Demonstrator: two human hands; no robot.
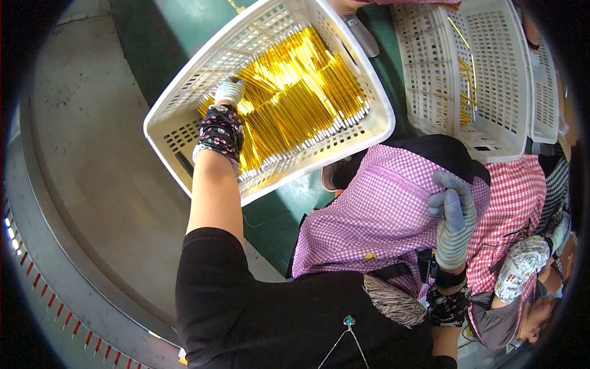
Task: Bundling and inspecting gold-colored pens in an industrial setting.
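Note:
A white slotted plastic basket (178,132) holds a thick layer of yellow pencils (301,86) with silver ends, lying side by side. My left hand (229,91), in a pale knit glove with a floral sleeve cover on the forearm, reaches into the basket and rests on the pencils near its left side. Whether its fingers grip any pencils is hidden. My right hand (453,218), in a grey-blue striped glove, is raised in front of my chest with fingers together and nothing in it.
A second white basket (491,80) at the upper right holds a few yellow pencils. A person in a pink checked apron (381,209) sits close in front of me, others in red checks to the right. A grey curved surface (104,184) lies to the left.

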